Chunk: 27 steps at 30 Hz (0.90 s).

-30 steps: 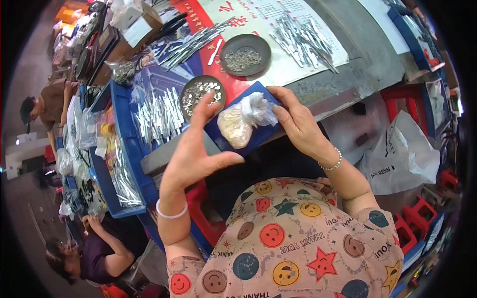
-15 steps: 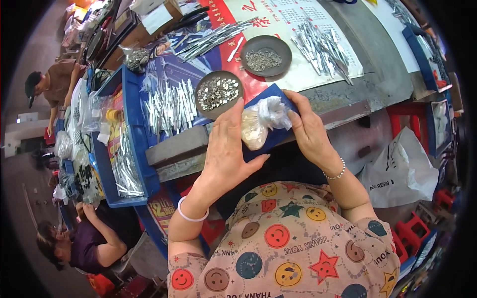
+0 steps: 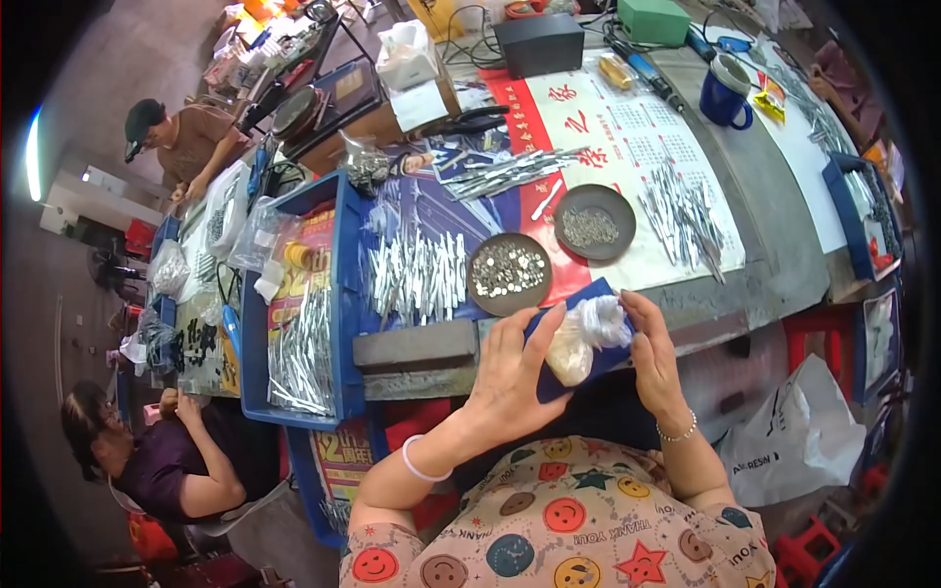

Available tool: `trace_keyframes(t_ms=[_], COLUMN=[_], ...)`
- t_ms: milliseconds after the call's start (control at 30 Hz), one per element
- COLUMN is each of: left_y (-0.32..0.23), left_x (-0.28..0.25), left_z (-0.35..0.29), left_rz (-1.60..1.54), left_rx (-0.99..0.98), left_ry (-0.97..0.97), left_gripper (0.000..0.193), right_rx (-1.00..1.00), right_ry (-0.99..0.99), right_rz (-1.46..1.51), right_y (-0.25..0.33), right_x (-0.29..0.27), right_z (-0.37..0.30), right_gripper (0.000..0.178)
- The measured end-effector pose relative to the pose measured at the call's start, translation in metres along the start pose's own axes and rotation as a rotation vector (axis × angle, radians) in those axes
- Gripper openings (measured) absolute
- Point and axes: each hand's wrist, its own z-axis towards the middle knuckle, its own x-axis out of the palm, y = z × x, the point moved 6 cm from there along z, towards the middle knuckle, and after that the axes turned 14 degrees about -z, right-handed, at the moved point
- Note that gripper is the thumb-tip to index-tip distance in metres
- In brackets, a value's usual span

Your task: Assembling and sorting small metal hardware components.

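My left hand (image 3: 510,377) and my right hand (image 3: 652,358) together hold a clear plastic bag (image 3: 583,338) with small pale pieces in it, against a dark blue tray (image 3: 549,387) at the table's near edge. The left hand's fingers press the bag's left side; the right hand grips its bunched top. Just beyond stand two round dark dishes: the nearer dish (image 3: 508,272) holds small shiny metal parts, the farther dish (image 3: 593,221) fewer of them.
Piles of thin silvery metal pieces (image 3: 417,274) lie on the table, more (image 3: 681,216) to the right. A blue bin (image 3: 338,294) holds bagged parts. A blue mug (image 3: 725,93), boxes and tools stand at the back. Two other people (image 3: 167,451) work at left. A white bag (image 3: 794,431) hangs at right.
The view has shifted so the table sits lower and farther back. My hands and the bag stay together, the left hand turning more onto the bag's side.
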Motion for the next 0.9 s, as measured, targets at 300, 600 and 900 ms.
trace_keyframes(t_ms=[300,600,900], left_y=[-0.007,0.079,0.193], left_x=[-0.107,-0.251,-0.319], left_z=[0.029,0.127,0.233], left_rz=[-0.011,0.329,0.52], left_rx=[-0.105,-0.133,-0.377], left_ry=[-0.121,-0.465,-0.749], left_gripper=[0.099,0.095,0.098], right_rx=[-0.039,-0.229,-0.314], right_ry=[-0.096,-0.184,-0.161], right_rz=[0.079,-0.503,-0.585], right_y=[-0.004,-0.014,-0.018], right_x=[-0.003,0.007,0.014], right_z=[0.009,-0.009,-0.008], right_gripper=[0.055,0.036,0.03])
